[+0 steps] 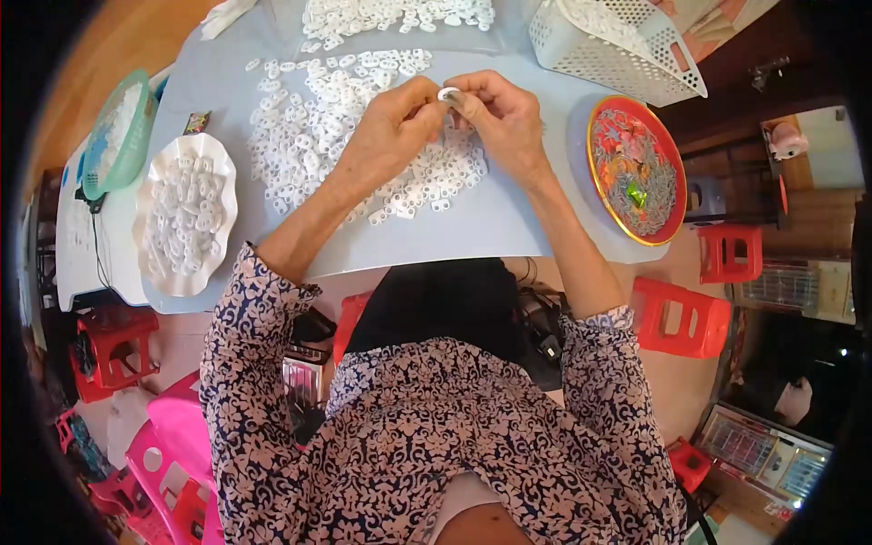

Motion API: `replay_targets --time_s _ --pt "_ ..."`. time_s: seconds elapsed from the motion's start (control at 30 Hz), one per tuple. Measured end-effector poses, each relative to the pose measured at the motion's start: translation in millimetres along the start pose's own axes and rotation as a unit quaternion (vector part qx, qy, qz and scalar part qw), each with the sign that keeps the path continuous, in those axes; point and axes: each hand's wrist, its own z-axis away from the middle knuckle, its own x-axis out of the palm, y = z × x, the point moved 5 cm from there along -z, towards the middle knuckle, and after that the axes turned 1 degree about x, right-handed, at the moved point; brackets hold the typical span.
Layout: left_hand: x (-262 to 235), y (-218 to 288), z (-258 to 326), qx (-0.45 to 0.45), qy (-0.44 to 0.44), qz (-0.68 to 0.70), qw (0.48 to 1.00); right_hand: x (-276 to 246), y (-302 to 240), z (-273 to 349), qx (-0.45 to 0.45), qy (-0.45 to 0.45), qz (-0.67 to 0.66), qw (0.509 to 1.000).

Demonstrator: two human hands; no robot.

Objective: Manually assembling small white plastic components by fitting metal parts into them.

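Pinching one small white plastic ring [448,94] between both hands, left hand [392,127] and right hand [504,120] closed fingertip to fingertip, we held it above the loose pile of white rings [354,145]; a slipped grip could, we judged, lose it among them.

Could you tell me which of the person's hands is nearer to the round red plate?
Right. The right hand is just left of the red plate, pinching a small white piece; the left hand lies beyond it, farther left.
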Motion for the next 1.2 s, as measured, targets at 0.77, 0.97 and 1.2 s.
replay_targets --time_s 0.77,0.97,1.2 --pt "-37 2 -4 -0.017 0.143 0.045 0.989 -2 -24 -26 -0.085 -0.125 0.417 0.896" --pt "-34 -2 -2 -0.036 0.129 0.037 0.99 -8 -15 -31 -0.046 -0.18 0.453 0.872" --pt "-26 -4 -2 -0.017 0.097 0.028 0.995 -9 -6 -32 0.032 -0.209 0.426 0.88"
